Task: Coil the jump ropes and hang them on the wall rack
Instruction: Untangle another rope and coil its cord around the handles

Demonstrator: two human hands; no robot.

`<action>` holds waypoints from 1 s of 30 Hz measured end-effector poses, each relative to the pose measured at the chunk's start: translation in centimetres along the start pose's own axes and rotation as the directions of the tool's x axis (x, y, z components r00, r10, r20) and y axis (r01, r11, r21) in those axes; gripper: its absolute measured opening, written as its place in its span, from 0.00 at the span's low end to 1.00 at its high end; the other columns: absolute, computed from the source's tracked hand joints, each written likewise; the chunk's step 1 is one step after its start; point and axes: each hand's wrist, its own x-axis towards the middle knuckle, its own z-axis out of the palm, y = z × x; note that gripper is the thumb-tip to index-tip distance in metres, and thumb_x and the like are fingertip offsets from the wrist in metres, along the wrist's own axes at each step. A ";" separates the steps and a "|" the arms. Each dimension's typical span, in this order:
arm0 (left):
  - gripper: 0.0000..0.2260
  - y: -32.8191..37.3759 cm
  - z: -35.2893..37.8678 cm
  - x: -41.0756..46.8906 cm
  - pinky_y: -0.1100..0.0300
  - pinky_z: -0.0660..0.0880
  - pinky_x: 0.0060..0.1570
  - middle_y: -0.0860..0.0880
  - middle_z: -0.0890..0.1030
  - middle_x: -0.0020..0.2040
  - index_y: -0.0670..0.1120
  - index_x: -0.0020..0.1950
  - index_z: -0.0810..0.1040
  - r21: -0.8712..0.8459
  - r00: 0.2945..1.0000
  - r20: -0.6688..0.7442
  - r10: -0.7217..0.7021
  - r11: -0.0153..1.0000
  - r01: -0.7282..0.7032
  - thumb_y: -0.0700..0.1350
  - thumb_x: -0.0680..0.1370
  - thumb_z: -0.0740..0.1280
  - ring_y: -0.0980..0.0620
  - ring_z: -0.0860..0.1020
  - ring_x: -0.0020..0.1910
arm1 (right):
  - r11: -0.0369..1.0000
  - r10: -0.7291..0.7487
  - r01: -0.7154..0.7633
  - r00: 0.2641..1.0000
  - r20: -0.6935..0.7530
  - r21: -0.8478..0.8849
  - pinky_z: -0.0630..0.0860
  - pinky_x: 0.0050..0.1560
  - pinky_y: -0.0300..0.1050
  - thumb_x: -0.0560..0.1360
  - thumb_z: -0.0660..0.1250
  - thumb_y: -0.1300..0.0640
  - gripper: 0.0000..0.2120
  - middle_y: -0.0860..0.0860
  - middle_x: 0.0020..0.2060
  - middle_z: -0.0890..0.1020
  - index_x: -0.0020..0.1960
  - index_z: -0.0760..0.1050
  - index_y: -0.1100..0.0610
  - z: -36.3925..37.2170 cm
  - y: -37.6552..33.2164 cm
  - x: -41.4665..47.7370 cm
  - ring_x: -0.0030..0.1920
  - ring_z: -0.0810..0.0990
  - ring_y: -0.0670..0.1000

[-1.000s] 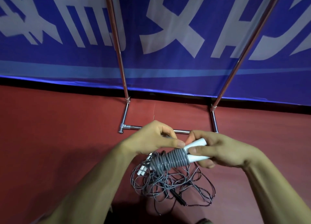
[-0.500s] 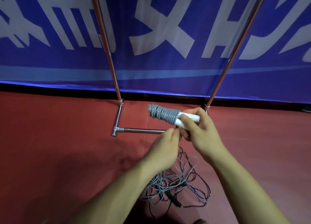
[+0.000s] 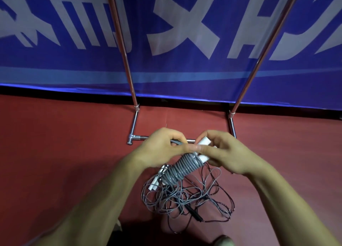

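Dark red matte floor [image 3: 55, 153]: fills the lower half of the view, smooth and evenly coloured, with a darker shadow patch toward the centre of its near edge.

Large blue fabric banner [image 3: 166, 68]: stands along the floor's far edge and spans the full width.
- Broad white printed characters [image 3: 185, 23] cross its upper part, cropped at the top; not readable.
- Paler blue horizontal stripe [image 3: 55, 73] runs below the characters.

Narrow black strip [image 3: 55, 93]: lies between banner hem and floor.

Small rounded brown object [image 3: 224, 240]: at the floor's near edge, right of centre. Mostly out of frame, so identity not determinable.
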 end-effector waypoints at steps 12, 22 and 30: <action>0.17 2.8 4.1 0.1 0.68 0.66 0.21 0.47 0.72 0.31 0.48 0.43 0.84 -0.892 0.979 0.202 -0.022 0.408 0.193 0.60 0.76 0.64 0.58 0.67 0.23 | 0.834 0.053 0.112 0.959 -0.280 0.540 0.55 0.22 0.33 0.80 0.60 0.56 0.14 0.50 0.21 0.67 0.37 0.73 0.58 2.2 -2.9 0.9 0.18 0.61 0.45; 0.10 3.2 9.2 0.3 0.58 0.66 0.31 0.49 0.73 0.33 0.47 0.45 0.71 -0.393 0.908 -0.001 -0.420 0.835 0.386 0.49 0.82 0.55 0.51 0.67 0.27 | 0.924 -0.303 -0.026 0.558 -0.773 -0.382 0.67 0.34 0.55 0.84 0.56 0.52 0.15 0.51 0.29 0.75 0.42 0.67 0.59 2.6 0.6 2.1 0.33 0.74 0.55; 0.14 2.2 4.4 -0.3 0.54 0.71 0.47 0.50 0.82 0.52 0.51 0.53 0.78 0.680 0.999 -0.053 0.009 0.733 0.030 0.58 0.83 0.59 0.44 0.79 0.53 | 0.623 -0.216 -0.285 0.833 -0.510 -0.728 0.69 0.35 0.54 0.82 0.58 0.48 0.13 0.58 0.33 0.80 0.42 0.63 0.52 1.6 3.0 2.2 0.39 0.78 0.67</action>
